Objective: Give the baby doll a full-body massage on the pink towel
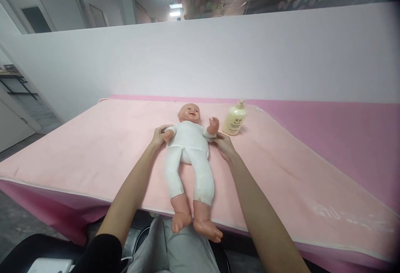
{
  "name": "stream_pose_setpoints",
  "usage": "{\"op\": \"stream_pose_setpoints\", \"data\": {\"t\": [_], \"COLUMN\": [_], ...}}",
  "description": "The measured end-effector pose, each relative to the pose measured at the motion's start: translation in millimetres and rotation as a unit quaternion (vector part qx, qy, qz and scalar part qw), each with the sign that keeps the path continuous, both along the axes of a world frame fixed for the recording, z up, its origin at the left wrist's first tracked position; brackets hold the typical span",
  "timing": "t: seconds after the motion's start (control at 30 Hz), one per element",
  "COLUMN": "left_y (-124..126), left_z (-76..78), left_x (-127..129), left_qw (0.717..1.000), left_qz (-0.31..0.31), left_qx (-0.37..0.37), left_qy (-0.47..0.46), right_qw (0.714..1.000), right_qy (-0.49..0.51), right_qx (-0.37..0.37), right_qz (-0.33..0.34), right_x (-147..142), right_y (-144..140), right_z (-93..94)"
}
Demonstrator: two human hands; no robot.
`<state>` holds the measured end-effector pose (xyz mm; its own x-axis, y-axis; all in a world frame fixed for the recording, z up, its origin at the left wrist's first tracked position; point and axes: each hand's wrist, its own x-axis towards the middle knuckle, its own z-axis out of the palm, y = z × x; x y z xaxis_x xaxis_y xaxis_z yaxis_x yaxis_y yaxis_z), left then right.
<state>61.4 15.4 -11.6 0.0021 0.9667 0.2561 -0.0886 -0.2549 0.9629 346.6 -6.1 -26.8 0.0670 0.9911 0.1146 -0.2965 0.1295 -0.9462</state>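
Note:
A baby doll [189,139] with a white cloth body and bare plastic head, hands and feet lies on its back, its head away from me. Its feet stick out past the near table edge, above my lap. My left hand [159,134] grips the doll's arm at the left of the picture, with the fingertips partly hidden behind it. On the other side, my right hand [223,144] holds the opposite arm near its sleeve, below the doll's raised plastic hand. Just beyond my right hand stands a pale yellow pump bottle [234,119], upright and untouched.
A light pink blanket [281,173] covers most of the table, over a darker pink cloth [350,139]. Behind the table rises a low white wall [218,60]. A white object [50,265] lies at the lower left, near a black chair.

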Motion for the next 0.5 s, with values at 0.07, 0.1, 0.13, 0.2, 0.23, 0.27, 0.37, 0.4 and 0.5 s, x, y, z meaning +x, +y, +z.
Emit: {"op": "stream_pose_setpoints", "data": {"t": [0.07, 0.1, 0.13, 0.2, 0.23, 0.27, 0.37, 0.4, 0.5], "left_y": [0, 1, 2, 3, 4, 4, 2, 0, -4], "left_z": [1.1, 1.9, 2.6, 3.7, 4.1, 4.4, 6.5, 7.9, 13.5], "left_x": [-4, -6, -9, -15, -18, -21, -26, -26, -21], "left_qw": [1.0, 1.0, 1.0, 0.999, 0.998, 0.997, 0.993, 0.992, 0.991], "left_qz": [-0.007, -0.01, -0.015, -0.032, -0.041, -0.049, -0.077, -0.086, -0.093], "left_qx": [-0.01, -0.011, -0.009, -0.002, -0.001, -0.003, -0.012, -0.019, -0.042], "left_qy": [-0.007, 0.0, 0.012, 0.042, 0.055, 0.065, 0.083, 0.085, 0.081], "right_qw": [1.0, 1.0, 1.0, 0.999, 0.999, 0.999, 0.998, 0.998, 0.997], "right_qy": [-0.009, -0.018, -0.027, -0.041, -0.046, -0.051, -0.061, -0.058, -0.04], "right_qx": [0.003, 0.004, 0.002, -0.004, -0.005, -0.004, 0.012, 0.015, 0.01], "right_qz": [0.012, 0.012, 0.01, 0.006, 0.007, 0.012, 0.029, 0.035, 0.061], "right_x": [2, 3, 3, 5, 6, 7, 9, 9, 8], "right_y": [-1, -1, -1, -1, -2, -2, -3, -3, -3], "right_z": [0.6, 0.6, 0.4, -0.7, -1.3, -1.9, -1.7, -0.7, 4.1]}}
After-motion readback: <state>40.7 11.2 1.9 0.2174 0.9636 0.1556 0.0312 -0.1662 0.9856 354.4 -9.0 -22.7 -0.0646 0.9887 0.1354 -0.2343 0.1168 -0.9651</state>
